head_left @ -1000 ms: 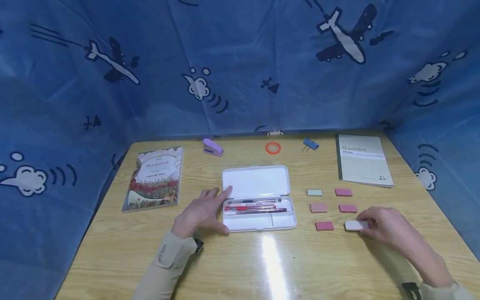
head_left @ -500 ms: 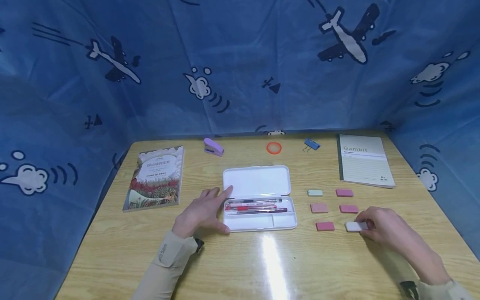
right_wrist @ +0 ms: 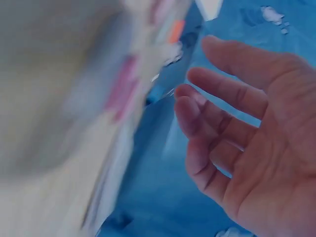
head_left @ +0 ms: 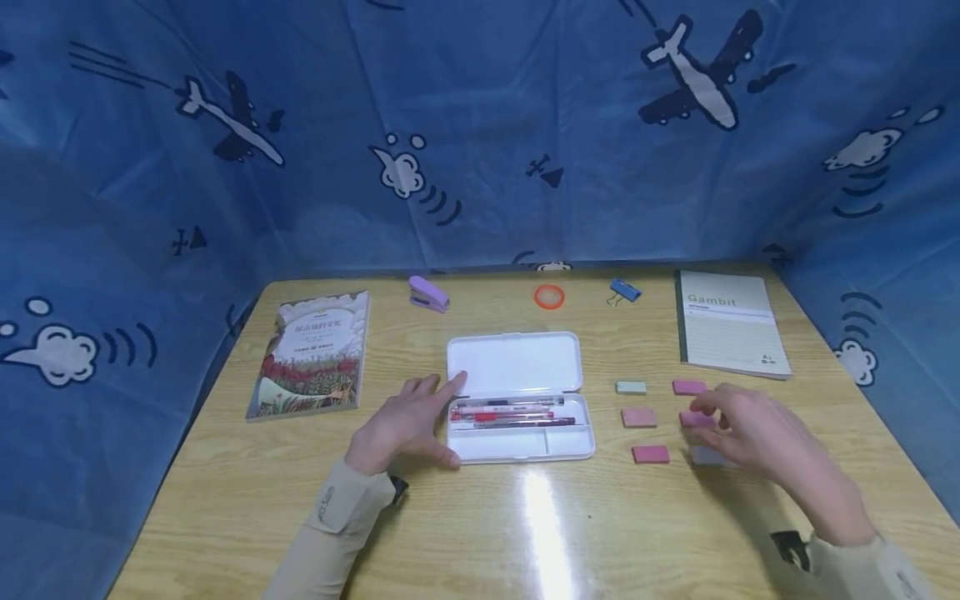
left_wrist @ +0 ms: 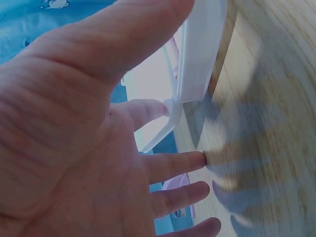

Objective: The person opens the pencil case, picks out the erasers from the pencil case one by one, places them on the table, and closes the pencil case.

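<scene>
A white pencil case [head_left: 517, 364] lies with its lid back, several pens [head_left: 510, 416] in its long compartment. My left hand [head_left: 401, 425] rests against its left side, index fingertip on the lid and thumb by the front corner; the left wrist view shows the other fingers extended. My right hand [head_left: 757, 429] hovers over the right-hand erasers with loosely bent fingers, nothing between them in the right wrist view. Under it lies a white eraser [head_left: 707, 456], partly hidden. Its fingertips overlap a pink eraser [head_left: 688, 419]. Nearby lie a green eraser [head_left: 631, 387] and more pink erasers [head_left: 650, 454].
A storybook [head_left: 311, 354] lies at the left and a notebook [head_left: 731, 321] at the back right. Along the back are a purple stapler [head_left: 429, 294], an orange-red ring [head_left: 549, 297] and a blue binder clip [head_left: 624, 290]. Blue printed cloth [head_left: 480, 217] surrounds the table.
My right hand has let go of the white eraser and moved up and slightly left, away from it. The white eraser stays in its place. My left hand has kept its position.
</scene>
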### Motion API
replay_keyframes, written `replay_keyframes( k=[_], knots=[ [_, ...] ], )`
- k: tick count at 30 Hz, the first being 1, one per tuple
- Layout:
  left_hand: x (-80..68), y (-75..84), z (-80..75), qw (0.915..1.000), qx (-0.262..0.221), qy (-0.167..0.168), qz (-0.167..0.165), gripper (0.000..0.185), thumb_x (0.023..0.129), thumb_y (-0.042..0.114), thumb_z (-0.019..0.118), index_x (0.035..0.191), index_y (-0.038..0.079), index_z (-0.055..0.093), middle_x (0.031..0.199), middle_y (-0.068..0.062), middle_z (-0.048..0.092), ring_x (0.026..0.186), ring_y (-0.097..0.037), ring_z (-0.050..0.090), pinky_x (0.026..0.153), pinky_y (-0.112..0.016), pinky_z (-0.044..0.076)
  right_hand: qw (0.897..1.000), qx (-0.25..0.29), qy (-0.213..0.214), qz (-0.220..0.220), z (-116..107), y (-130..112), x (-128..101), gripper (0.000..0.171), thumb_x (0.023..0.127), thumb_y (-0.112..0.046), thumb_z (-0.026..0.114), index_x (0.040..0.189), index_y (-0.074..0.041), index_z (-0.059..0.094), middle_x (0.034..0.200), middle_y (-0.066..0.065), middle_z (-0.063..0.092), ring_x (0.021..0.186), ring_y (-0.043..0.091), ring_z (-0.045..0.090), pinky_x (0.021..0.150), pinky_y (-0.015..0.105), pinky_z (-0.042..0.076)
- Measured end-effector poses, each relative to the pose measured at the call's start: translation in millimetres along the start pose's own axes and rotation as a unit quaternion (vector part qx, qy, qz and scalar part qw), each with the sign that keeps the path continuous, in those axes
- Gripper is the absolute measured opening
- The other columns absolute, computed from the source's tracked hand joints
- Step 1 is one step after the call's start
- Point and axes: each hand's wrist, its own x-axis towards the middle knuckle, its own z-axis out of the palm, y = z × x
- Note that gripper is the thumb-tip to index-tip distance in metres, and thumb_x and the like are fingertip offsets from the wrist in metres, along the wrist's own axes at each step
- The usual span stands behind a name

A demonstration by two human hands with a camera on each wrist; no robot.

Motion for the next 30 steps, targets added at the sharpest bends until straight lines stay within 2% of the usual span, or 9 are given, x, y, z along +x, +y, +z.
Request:
replay_keyframes(
  k=[4,10,12,15,18,20,25,30],
  knots=[
    [-2.6,-4.3,-0.1,1.0000,0.000,0.002,0.000,0.126,0.068,0.050,0.091,0.164,0.031,0.013,0.168,-0.020,0.023,0.153,-0.046,0.022,0.120,-0.068,0.028,0.998,0.001,0.031,-0.051,-5.1,-38.1,32.2,0.034,0.087,-0.019,0.078,0.117,-0.005,0.072,0.110,0.013,0.075,0.085,0.023,0.070,0.067,0.041,0.059],
    [-0.9,-5.7,1.1,0.9997,0.016,0.011,0.011,0.126,0.068,0.052,0.091,0.165,0.029,0.013,0.166,-0.020,0.027,0.152,-0.044,0.026,0.120,-0.064,0.033,0.992,-0.009,0.064,-0.108,3.4,-86.5,78.9,0.047,0.085,-0.017,0.080,0.128,-0.003,0.067,0.119,0.017,0.070,0.101,0.032,0.069,0.081,0.049,0.060],
    [-0.1,-4.6,1.1,0.9994,0.024,0.015,0.018,0.126,0.068,0.053,0.091,0.165,0.028,0.014,0.165,-0.020,0.028,0.151,-0.043,0.027,0.119,-0.063,0.035,0.992,-0.016,0.062,-0.107,7.4,-97.2,91.6,0.056,0.085,-0.019,0.081,0.135,-0.002,0.062,0.125,0.020,0.067,0.106,0.036,0.067,0.085,0.052,0.060],
    [-0.2,-2.8,0.4,0.9989,0.037,0.018,0.023,0.127,0.067,0.053,0.091,0.165,0.026,0.014,0.165,-0.019,0.031,0.151,-0.042,0.029,0.118,-0.060,0.038,0.996,-0.022,0.036,-0.075,13.4,-108.2,106.5,0.073,0.085,-0.028,0.081,0.146,-0.002,0.051,0.136,0.026,0.059,0.112,0.042,0.064,0.088,0.056,0.059],
    [1.1,3.5,0.7,0.9984,0.046,0.019,0.029,0.125,0.067,0.051,0.091,0.164,0.024,0.018,0.163,-0.016,0.035,0.150,-0.039,0.033,0.118,-0.059,0.039,0.998,-0.023,0.018,-0.052,17.9,-108.7,112.4,0.079,0.085,-0.033,0.081,0.148,0.002,0.047,0.133,0.029,0.059,0.103,0.040,0.066,0.084,0.054,0.060],
    [1.4,7.9,0.3,0.9982,0.050,0.017,0.030,0.122,0.068,0.050,0.091,0.164,0.023,0.020,0.161,-0.014,0.039,0.148,-0.037,0.036,0.118,-0.058,0.039,0.998,-0.017,0.024,-0.055,20.0,-107.1,113.8,0.075,0.086,-0.030,0.081,0.144,0.005,0.049,0.126,0.029,0.062,0.094,0.036,0.067,0.078,0.050,0.061],
    [0.2,17.2,-0.8,0.9971,0.072,0.015,0.021,0.111,0.070,0.047,0.091,0.160,0.022,0.032,0.153,-0.010,0.050,0.139,-0.031,0.047,0.114,-0.055,0.043,0.994,0.005,0.073,-0.084,21.4,-104.1,113.5,0.058,0.087,-0.018,0.078,0.135,0.007,0.057,0.111,0.026,0.066,0.083,0.030,0.064,0.069,0.044,0.060],
    [-5.4,24.0,1.1,0.9926,0.117,0.031,0.011,0.090,0.069,0.045,0.092,0.144,0.019,0.049,0.134,-0.009,0.062,0.119,-0.028,0.059,0.098,-0.048,0.054,0.989,0.016,0.108,-0.104,20.5,-106.0,105.5,0.046,0.087,-0.011,0.075,0.128,0.002,0.062,0.106,0.021,0.069,0.079,0.027,0.063,0.066,0.040,0.058]
  ],
)
